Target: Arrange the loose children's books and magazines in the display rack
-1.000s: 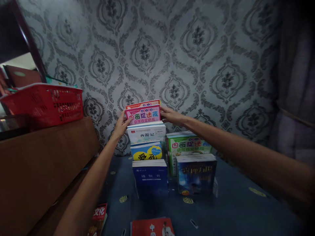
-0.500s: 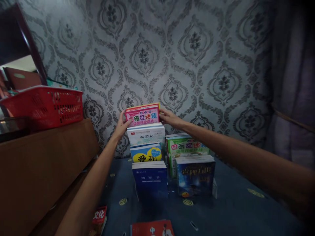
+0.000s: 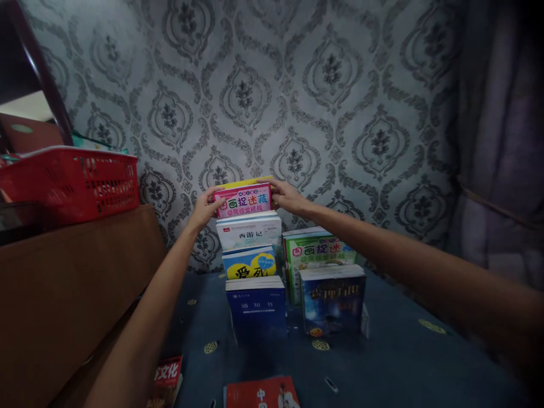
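Observation:
At the back of the left row of upright books, a pink book (image 3: 242,201) stands in front of a yellow-edged book (image 3: 244,183). My left hand (image 3: 205,209) is closed on the pink book's left edge, thumb on its cover. My right hand (image 3: 289,198) grips the right side, its fingers over the top corner. In front of them stand white books (image 3: 249,233), a blue and yellow book (image 3: 242,262) and dark blue books (image 3: 257,309). The right row has a green book (image 3: 318,252) behind a stack of dark fantasy-style books (image 3: 334,303).
A red plastic basket (image 3: 102,181) sits on a brown box (image 3: 85,272) at left. Near the front edge lie a red-orange book (image 3: 261,392) and a red book (image 3: 165,379) on the dark blue cloth (image 3: 391,362). Patterned wallpaper (image 3: 331,113) is behind, a curtain (image 3: 497,141) at right.
My right fingers have shifted left over the top corner of the pink and yellow books. The yellow edge now shows behind the pink book. The view has shifted slightly.

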`<state>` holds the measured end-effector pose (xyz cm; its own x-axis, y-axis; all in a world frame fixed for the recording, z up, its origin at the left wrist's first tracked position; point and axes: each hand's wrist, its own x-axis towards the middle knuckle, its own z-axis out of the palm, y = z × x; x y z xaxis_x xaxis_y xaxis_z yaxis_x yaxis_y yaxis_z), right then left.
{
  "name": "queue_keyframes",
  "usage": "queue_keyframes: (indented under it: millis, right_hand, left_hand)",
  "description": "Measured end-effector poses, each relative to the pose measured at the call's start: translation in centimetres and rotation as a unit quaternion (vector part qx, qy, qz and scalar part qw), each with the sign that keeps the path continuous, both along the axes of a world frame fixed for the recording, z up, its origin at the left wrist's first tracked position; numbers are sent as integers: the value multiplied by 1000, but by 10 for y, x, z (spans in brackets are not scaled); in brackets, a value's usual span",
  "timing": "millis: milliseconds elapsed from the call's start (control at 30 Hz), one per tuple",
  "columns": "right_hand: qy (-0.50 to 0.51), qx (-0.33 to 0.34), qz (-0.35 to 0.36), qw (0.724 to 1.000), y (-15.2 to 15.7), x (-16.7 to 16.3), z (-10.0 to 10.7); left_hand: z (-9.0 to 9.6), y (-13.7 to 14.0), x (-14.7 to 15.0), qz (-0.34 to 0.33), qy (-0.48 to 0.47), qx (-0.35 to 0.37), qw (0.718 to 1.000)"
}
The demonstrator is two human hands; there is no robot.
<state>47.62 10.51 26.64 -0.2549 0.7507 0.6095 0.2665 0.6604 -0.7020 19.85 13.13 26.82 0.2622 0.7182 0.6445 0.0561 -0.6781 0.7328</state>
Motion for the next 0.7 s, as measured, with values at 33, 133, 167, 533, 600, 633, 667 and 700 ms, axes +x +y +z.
queue_keyframes:
  millis: [33,133,167,533,600,633,667,700]
  right_hand:
    - [1,-6,7,1000,-1,0,1]
    - [-12,-1,4,1000,-8,0,0]
    - [-22,15,-14,1000,-11,0,-2]
    - [68,-123,-108,984,-13,-11,-20]
    - [91,-163,-63,980,-12,-16,-24]
    - [100,-173,-39,979,-13,-19,-26]
    - [107,-180,-11,978,-14,-21,-27]
    - [112,-185,15,976,-15,-23,-28]
  left_hand:
    - [1,-1,0,-2,-6,-8,1000]
    - [-2,0,2,-14,-15,3,1000]
    - [-4,1,2,-7,-17,24,1000]
    - [-54,17,2,-91,28,-90,991]
    - [-59,16,5,-112,40,-66,991]
    - [-59,17,7,-115,36,-51,991]
    - [-58,19,8,-117,31,-37,992]
    - [-57,21,9,-119,28,-23,992]
